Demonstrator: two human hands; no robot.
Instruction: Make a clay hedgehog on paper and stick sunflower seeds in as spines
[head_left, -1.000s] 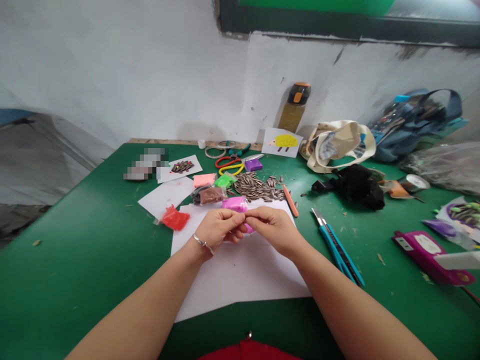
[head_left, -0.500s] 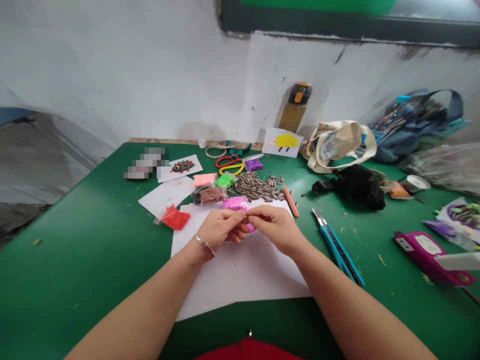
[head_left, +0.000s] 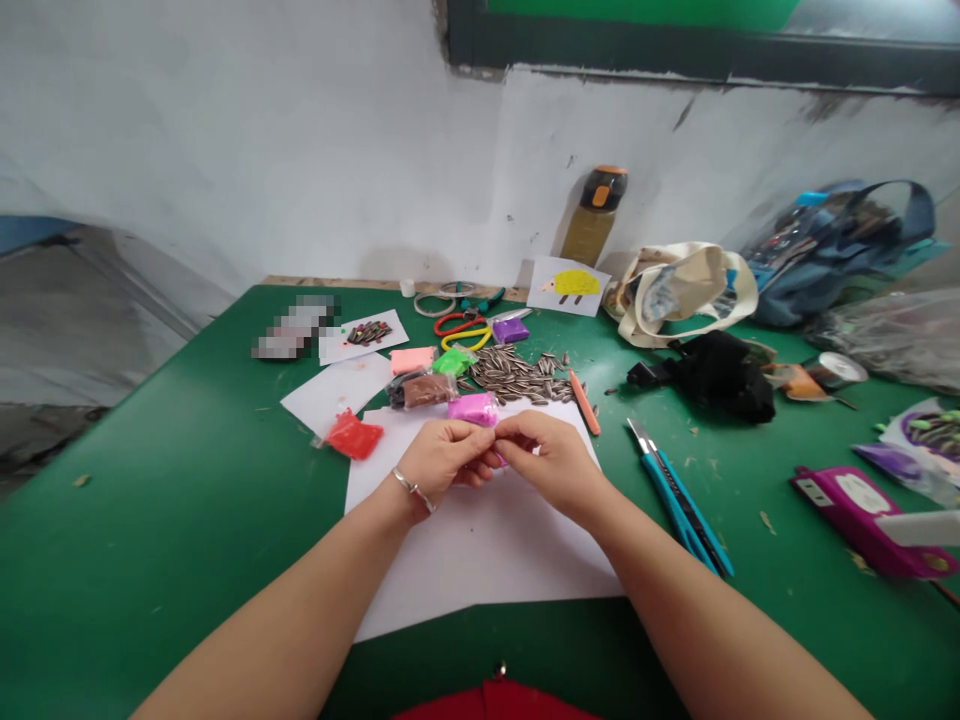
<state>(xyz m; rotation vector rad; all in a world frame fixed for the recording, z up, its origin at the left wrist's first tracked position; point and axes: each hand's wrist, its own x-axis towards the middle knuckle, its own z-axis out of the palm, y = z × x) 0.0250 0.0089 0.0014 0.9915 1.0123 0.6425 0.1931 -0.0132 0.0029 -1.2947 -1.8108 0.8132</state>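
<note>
My left hand (head_left: 450, 455), with a silver bracelet at the wrist, is closed in a pinch over the white paper (head_left: 487, 570). Its fingertips meet those of my right hand (head_left: 544, 455), also pinched. Whatever sits between the fingertips is too small to make out. A bit of pink-purple (head_left: 500, 459) shows between the hands; I cannot tell whether it is held or lies behind them. Just beyond is a packet of pink-purple clay (head_left: 472, 408). Behind it spreads a pile of striped sunflower seeds (head_left: 517, 375), with an orange clay tool (head_left: 584, 402) at its right edge.
Packets of red clay (head_left: 354, 436), brown clay (head_left: 430, 391) and green clay (head_left: 454, 362) lie left of the seeds. Scissors (head_left: 469, 330) are behind. A blue utility knife (head_left: 679, 500) rests at right. A hedgehog picture (head_left: 568, 286) leans near a bottle (head_left: 592, 215).
The fingertips have shifted slightly against each other, with both hands staying pinched in about the same place. The whole view has moved a little; objects on the table keep their places.
</note>
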